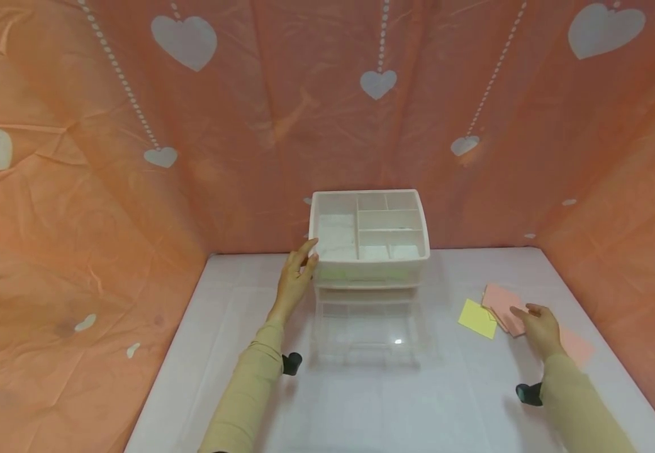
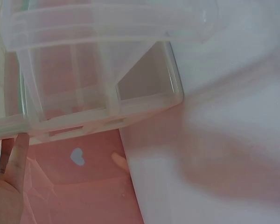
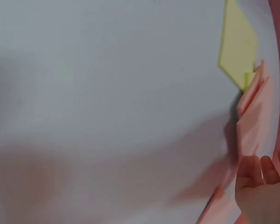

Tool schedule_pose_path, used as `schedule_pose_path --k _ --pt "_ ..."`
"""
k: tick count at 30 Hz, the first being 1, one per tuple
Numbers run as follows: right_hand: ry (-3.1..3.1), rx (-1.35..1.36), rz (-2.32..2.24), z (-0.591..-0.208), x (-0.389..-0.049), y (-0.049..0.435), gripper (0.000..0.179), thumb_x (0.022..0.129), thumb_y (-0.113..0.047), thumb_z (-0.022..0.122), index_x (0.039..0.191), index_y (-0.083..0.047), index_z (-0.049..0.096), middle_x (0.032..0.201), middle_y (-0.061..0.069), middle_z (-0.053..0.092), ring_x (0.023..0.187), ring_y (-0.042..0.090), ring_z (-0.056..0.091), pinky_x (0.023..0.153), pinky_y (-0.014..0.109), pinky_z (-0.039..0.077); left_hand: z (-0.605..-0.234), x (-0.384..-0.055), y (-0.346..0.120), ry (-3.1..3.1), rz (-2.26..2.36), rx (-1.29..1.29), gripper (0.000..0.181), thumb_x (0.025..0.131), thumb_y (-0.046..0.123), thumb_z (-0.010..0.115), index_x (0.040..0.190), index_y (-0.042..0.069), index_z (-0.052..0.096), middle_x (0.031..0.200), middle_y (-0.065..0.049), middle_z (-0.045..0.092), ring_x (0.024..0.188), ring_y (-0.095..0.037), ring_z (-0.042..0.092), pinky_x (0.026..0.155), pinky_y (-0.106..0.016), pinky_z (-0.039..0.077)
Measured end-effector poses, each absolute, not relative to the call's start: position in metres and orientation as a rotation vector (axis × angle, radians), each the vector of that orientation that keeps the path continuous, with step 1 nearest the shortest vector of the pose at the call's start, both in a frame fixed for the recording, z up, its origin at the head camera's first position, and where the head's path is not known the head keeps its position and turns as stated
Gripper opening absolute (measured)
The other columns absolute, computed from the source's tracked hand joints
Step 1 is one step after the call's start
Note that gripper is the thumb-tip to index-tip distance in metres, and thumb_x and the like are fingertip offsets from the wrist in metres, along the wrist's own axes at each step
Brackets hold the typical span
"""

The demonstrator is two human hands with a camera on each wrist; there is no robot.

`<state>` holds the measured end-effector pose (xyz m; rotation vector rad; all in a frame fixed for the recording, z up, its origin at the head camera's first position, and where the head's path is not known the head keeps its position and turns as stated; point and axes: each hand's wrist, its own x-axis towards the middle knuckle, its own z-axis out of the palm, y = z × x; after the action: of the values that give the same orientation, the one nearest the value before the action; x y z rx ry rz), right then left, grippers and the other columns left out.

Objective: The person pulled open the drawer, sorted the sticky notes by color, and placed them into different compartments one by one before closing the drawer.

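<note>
A white plastic drawer organizer (image 1: 335, 259) with a divided top tray stands mid-table. Its transparent lower drawer (image 1: 361, 330) is pulled out toward me; the same drawer (image 2: 84, 70) shows in the left wrist view. My left hand (image 1: 293, 280) touches the organizer's left side near the top, fingers mostly straight. At the right, my right hand (image 1: 542, 330) is at a stack of pink sticky notes (image 1: 499, 301), its fingertips at the near edge; in the right wrist view the fingers (image 3: 248, 170) meet the stack's end. A yellow sticky note pad (image 1: 477, 319) lies partly beside the stack.
Another pink note pad (image 1: 576, 346) lies beside the right forearm, partly hidden by it. The white table (image 1: 231, 302) is enclosed by orange cloth (image 1: 282, 126) with white hearts. Something greenish shows through the organizer's upper drawer front (image 1: 367, 274).
</note>
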<state>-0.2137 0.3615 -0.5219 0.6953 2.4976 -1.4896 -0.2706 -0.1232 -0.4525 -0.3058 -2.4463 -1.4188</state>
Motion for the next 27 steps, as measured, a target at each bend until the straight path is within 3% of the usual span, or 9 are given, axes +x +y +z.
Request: schedule_pose_path --k 2,7,14,20,23,27 --pt "2.488 0.732 -1.459 -0.527 -0.212 0.363 0.087 0.092 -0.052 0.044 0.147 0.005 0.008 0.151 0.032 0.007 0.136 0.05 0.011 0.109 0.061 0.019 -0.453 -0.27 -0.123 -2.444 -1.42 -0.308 0.039 0.097 0.037 0.046 0.136 0.036 0.044 0.099 -0.009 0.052 0.101 -0.025 0.057 0.073 -0.033 0.048" --pt "2.563 0.784 -1.307 -0.537 -0.207 0.363 0.091 0.089 -0.046 0.053 0.145 0.007 0.006 0.148 0.034 0.009 0.131 0.054 0.007 0.105 0.065 0.015 -0.453 -0.27 -0.123 -2.434 -1.418 -0.317 0.039 0.097 0.04 0.045 0.136 0.038 0.044 0.098 -0.007 0.051 0.101 -0.024 0.056 0.072 -0.033 0.047" --pt "2.633 0.781 -1.146 -0.543 -0.204 0.361 0.094 0.087 -0.041 0.059 0.143 0.012 0.005 0.14 0.042 0.01 0.123 0.056 0.011 0.099 0.066 0.021 -0.453 -0.269 -0.123 -2.434 -1.415 -0.312 0.039 0.097 0.039 0.045 0.136 0.036 0.044 0.096 -0.007 0.05 0.101 -0.025 0.056 0.071 -0.032 0.047" --pt "2.648 0.826 -1.116 -0.543 -0.2 0.359 0.093 0.085 -0.042 0.061 0.141 0.014 0.012 0.132 0.044 0.013 0.118 0.054 0.016 0.094 0.066 0.025 -0.451 -0.268 -0.122 -2.446 -1.415 -0.293 0.039 0.097 0.037 0.046 0.136 0.036 0.044 0.096 -0.007 0.049 0.102 -0.025 0.056 0.075 -0.034 0.047" --pt "2.635 0.866 -1.164 -0.543 -0.199 0.358 0.092 0.085 -0.044 0.06 0.142 0.01 0.013 0.133 0.042 0.013 0.12 0.054 0.016 0.096 0.066 0.025 -0.451 -0.268 -0.122 -2.447 -1.421 -0.287 0.039 0.097 0.036 0.047 0.136 0.036 0.044 0.095 -0.007 0.049 0.103 -0.025 0.056 0.074 -0.034 0.047" --pt "2.602 0.877 -1.31 -0.544 -0.198 0.359 0.087 0.088 -0.038 0.059 0.146 0.004 0.009 0.147 0.036 0.007 0.134 0.052 0.009 0.107 0.064 0.017 -0.451 -0.267 -0.123 -2.45 -1.422 -0.285 0.039 0.097 0.036 0.046 0.136 0.037 0.043 0.096 -0.007 0.049 0.104 -0.025 0.056 0.074 -0.033 0.047"
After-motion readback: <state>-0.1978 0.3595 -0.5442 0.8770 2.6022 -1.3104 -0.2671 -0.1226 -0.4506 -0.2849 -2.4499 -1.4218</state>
